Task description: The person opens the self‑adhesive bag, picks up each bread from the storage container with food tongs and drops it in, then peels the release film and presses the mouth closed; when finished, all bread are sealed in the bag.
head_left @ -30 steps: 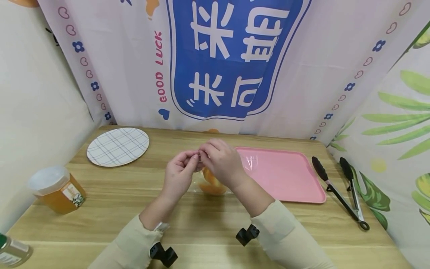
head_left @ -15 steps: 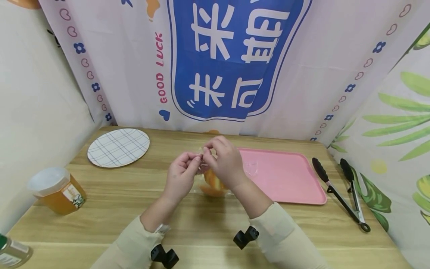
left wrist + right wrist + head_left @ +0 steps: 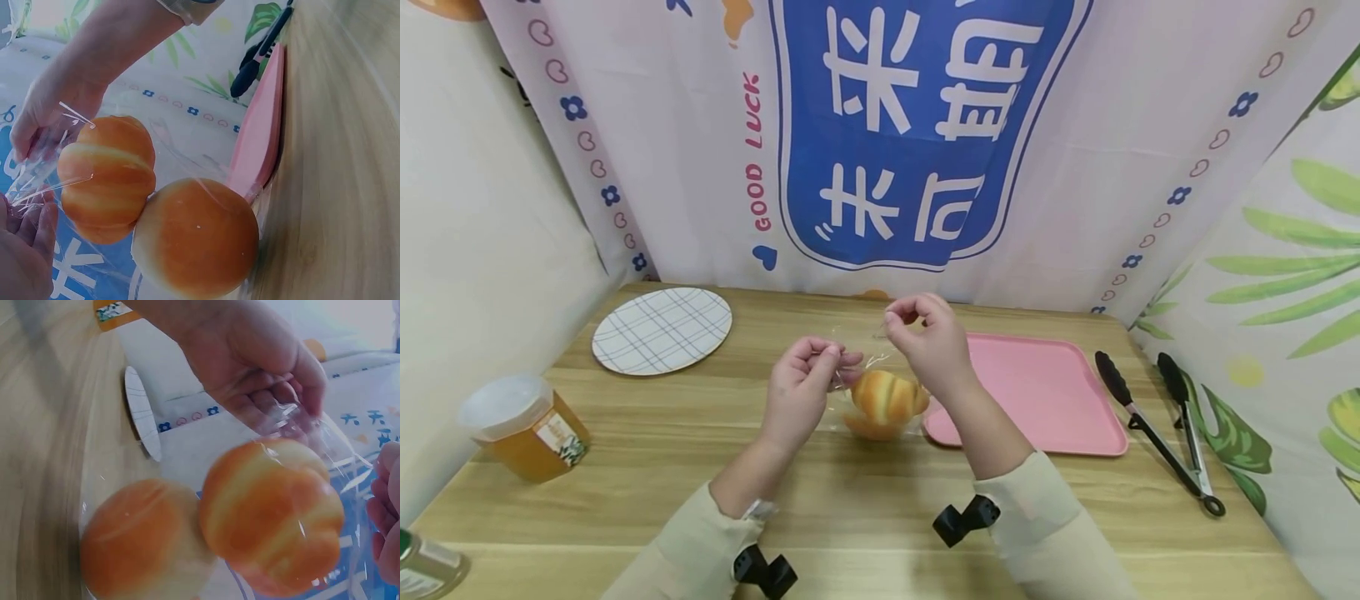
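A clear plastic bag (image 3: 877,361) holds two bread rolls above or on the table. One is a ridged roll (image 3: 887,397); below it sits a smooth round bun (image 3: 197,240). My left hand (image 3: 799,390) pinches the bag's upper left edge between thumb and fingers. On the opposite side my right hand (image 3: 934,348) pinches the other edge, so the bag's mouth is spread between the hands. The right wrist view shows the left hand (image 3: 262,375) with crinkled film at its fingertips. Film in front of the rolls is see-through and its outline is hard to follow.
A pink tray (image 3: 1037,396) lies right of the bag, with black-tipped tongs (image 3: 1157,437) beyond it. To the left are a checked oval plate (image 3: 662,331), a honey-coloured jar (image 3: 535,429) with a whitish lid and a green-capped jar (image 3: 426,567). A printed curtain (image 3: 700,167) hangs behind.
My right hand has moved right and slightly up, away from the left hand, drawing the bag's edge apart. The ridged roll now shows more fully. My left hand has barely moved.
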`<action>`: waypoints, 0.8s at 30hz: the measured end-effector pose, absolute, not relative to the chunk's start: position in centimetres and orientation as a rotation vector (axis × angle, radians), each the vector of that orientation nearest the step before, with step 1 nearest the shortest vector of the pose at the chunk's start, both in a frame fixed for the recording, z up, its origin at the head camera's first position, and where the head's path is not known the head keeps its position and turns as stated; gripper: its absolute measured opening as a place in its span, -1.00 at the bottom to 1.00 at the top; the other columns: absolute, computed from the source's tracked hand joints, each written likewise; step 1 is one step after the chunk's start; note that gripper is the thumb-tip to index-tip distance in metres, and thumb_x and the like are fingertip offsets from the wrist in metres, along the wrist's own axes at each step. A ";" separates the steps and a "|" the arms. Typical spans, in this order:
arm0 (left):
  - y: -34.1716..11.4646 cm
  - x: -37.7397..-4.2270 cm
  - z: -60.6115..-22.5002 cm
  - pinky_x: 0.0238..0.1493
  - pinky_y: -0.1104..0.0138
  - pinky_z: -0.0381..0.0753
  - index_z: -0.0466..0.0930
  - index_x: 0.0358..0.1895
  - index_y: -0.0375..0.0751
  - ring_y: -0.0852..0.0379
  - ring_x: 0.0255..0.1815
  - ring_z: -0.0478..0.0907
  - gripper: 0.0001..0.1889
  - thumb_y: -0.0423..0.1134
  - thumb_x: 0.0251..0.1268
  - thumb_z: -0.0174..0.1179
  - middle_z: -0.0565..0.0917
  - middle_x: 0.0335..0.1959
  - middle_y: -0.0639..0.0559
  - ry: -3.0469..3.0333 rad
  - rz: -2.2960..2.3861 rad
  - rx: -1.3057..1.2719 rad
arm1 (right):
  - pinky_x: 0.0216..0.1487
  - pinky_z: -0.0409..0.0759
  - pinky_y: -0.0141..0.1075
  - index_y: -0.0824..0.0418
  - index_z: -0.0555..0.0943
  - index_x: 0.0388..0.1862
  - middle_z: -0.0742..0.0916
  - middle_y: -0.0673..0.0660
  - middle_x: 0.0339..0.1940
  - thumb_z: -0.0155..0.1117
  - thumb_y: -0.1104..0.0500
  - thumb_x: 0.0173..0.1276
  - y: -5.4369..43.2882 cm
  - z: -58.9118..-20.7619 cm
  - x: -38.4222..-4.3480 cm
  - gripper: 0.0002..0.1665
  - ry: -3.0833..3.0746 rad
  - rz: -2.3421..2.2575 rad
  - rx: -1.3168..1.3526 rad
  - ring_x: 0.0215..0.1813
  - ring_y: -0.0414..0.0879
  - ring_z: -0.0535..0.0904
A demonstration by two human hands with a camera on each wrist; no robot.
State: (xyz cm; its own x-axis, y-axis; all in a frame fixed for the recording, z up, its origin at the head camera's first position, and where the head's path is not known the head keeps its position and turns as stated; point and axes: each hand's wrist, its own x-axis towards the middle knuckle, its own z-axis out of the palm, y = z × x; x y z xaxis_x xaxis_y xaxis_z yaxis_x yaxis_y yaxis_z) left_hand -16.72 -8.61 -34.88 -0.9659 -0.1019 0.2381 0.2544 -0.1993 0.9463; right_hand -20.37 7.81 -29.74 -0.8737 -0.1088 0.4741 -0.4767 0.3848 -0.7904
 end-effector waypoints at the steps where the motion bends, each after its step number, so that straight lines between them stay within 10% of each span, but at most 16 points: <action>1: -8.7 -16.8 -34.9 -0.25 0.30 0.78 0.44 -0.22 -0.44 0.23 -0.41 0.75 -0.86 -0.40 0.49 -0.04 0.79 -0.34 -0.13 -1.823 -2.262 -0.178 | -0.09 0.49 -0.25 0.31 0.66 -0.31 0.64 0.17 -0.29 0.29 0.27 0.28 8.0 -29.7 -20.4 -0.91 -2.296 1.502 0.493 -0.15 -0.06 0.49; 14: -10.1 -17.1 -34.4 -0.34 0.36 0.77 0.42 -0.23 -0.34 0.24 -0.44 0.75 -0.88 -0.40 0.51 -0.08 0.76 -0.48 0.22 -1.801 -2.242 -0.122 | -0.39 0.44 -0.52 0.37 0.68 -0.23 0.61 -0.18 -0.48 0.35 0.23 0.28 11.3 -30.3 -21.8 -0.80 -2.147 1.754 0.145 -0.31 -0.24 0.46; 24: -10.7 -17.5 -34.5 -0.34 0.36 0.77 0.41 -0.18 -0.34 0.24 -0.46 0.75 -0.88 -0.38 0.53 -0.10 0.76 -0.50 0.27 -1.793 -2.262 -0.103 | -0.15 0.56 -0.52 -0.07 0.63 -0.55 0.66 -0.20 -0.50 0.31 0.31 0.31 13.6 -30.9 -22.6 -0.69 -1.854 2.045 -0.053 -0.32 -0.32 0.54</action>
